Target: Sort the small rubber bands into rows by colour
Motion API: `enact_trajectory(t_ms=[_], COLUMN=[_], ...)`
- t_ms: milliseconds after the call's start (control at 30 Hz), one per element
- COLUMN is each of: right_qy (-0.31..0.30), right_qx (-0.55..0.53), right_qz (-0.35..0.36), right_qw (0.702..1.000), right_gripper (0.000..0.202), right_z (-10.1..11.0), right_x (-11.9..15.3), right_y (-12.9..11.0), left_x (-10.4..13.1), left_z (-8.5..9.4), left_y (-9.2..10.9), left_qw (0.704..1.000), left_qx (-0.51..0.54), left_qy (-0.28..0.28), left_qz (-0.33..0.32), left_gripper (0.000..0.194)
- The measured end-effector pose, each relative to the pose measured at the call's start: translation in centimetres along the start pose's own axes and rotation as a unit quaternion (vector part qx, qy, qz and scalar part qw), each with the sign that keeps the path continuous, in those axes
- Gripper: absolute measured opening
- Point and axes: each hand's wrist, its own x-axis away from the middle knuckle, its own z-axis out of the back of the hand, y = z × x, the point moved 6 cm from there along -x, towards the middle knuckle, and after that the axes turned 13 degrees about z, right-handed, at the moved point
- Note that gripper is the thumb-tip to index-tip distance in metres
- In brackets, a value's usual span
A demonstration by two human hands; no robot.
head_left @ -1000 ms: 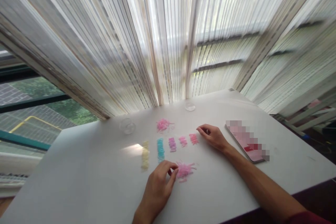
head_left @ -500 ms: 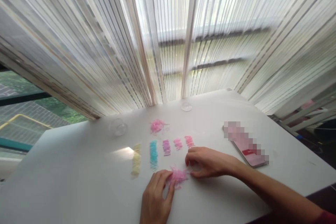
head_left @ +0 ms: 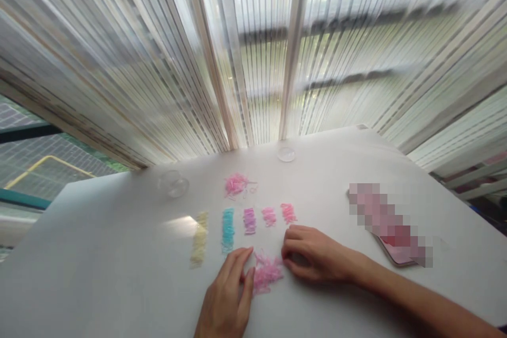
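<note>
A loose pile of pink strands [head_left: 267, 273] lies on the white table between my hands. My left hand [head_left: 232, 290] rests at the pile's left edge, thumb and fingers apart with nothing visible between them. On the right side, my right hand [head_left: 312, 254] has its thumb and forefinger pinched at the pile's edge; whatever they hold is too small to make out. Beyond the hands is a row of small bundles: yellow [head_left: 199, 239], turquoise [head_left: 228, 231], purple [head_left: 249, 221], light pink [head_left: 269, 216] and coral pink [head_left: 289, 213]. Another pink pile [head_left: 236, 185] sits behind them.
Clear round dishes stand at the back left [head_left: 176, 185] and near the back edge [head_left: 286, 154] of the table [head_left: 99, 253]. A pink, partly pixelated flat object [head_left: 396, 251] lies at the right. String curtains [head_left: 261, 63] hang behind the table.
My left hand has drawn slightly left from the near pink pile, and that pile looks more spread out. My right thumb and forefinger have come together. The camera view has shifted a little.
</note>
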Motion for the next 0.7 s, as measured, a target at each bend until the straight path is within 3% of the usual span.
enact_trajectory(t_ms=[300,467,700], right_qy=[-0.005,-0.009,0.027], right_qx=[0.001,0.018,0.005], right_qz=[-0.004,-0.005,0.000], right_qw=[1.000,1.000,1.000], right_gripper=[0.010,0.008,0.011], right_z=[-0.3,-0.6,-0.3], right_x=[0.8,0.7,0.8], right_y=[0.2,0.4,0.6], left_x=[-0.4,-0.6,-1.8], left_z=[-1.2,-0.9,-0.8], left_y=[2.8,3.0,3.2], left_qw=[0.994,0.993,0.996], left_qx=[0.040,0.069,0.006], left_qy=[-0.098,-0.098,-0.087], left_qz=[-0.030,-0.006,0.030], left_gripper=[0.039,0.034,0.027])
